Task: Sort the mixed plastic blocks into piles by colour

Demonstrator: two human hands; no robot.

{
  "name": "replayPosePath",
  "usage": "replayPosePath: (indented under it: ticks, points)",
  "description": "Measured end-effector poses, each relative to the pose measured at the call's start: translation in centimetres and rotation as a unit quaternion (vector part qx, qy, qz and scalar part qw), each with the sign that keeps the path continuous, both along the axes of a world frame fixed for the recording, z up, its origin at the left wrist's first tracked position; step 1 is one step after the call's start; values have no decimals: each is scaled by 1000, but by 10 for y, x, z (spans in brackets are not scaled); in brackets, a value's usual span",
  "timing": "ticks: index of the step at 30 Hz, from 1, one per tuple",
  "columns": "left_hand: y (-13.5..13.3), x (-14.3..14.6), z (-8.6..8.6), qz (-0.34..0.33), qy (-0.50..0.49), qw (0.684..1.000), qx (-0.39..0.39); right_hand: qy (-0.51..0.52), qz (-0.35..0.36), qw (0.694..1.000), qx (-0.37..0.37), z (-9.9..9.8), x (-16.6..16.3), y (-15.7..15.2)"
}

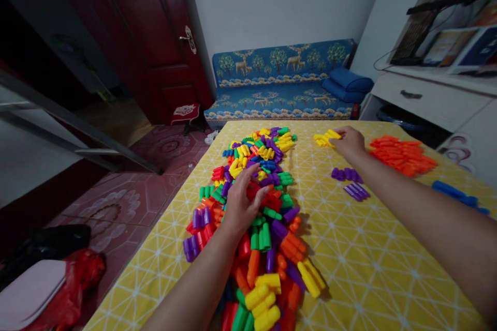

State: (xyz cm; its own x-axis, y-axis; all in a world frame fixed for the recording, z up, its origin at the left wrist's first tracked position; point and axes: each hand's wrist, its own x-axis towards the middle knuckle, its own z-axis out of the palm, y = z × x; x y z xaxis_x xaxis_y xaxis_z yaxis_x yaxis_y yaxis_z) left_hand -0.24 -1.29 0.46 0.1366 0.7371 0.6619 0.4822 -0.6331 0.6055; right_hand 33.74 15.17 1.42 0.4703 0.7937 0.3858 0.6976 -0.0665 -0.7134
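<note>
In the head view, your table [361,274] wears a yellow cloth printed with white triangles, and its near edge runs out of frame. Beyond the far edge is the deer-patterned blue sofa [264,102]; past the right edge stand the white drawers [423,95], and past the left edge you see the tiled floor [116,212]. The mixed heap of plastic linking blocks [265,238] stretches from near the far edge down to the bottom of the frame, with a strip of cloth between it and the left edge. A wider stretch of cloth separates the heap from the sorted groups on the right half, though your right forearm slants across that side.

Your left hand [241,200] is over the middle of the heap, thumb and fingers spread apart, low among the red blocks [274,199]; you cannot tell from here whether the fingertips touch one. Your right hand [350,140] is near the far edge, toward the far right corner, with its fingers pinched on a yellow block in the small yellow cluster [323,139]. Just nearer lie the purple blocks [356,191]; the orange pile [404,156] and the blue blocks [456,194] sit toward the right edge.
</note>
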Motion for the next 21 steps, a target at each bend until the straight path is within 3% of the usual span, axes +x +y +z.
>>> replayPosePath:
  ticks: [4,9,13,17,21]
  points:
    - [-1,-1,0,5,14,1000,-11,-48,-23,998,-31,4,13,33]
    - [-2,-1,1,11,15,999,-31,-77,-22,994,-75,-11,14,47]
    - [-2,-1,1,14,22,999,-32,-101,-41,991,-84,-19,18,42]
    - [0,-1,-1,18,28,999,-28,-132,-57,989,-34,-13,15,26]
    - [2,-1,-2,17,38,999,2,-85,25,995,49,-11,-11,-5]
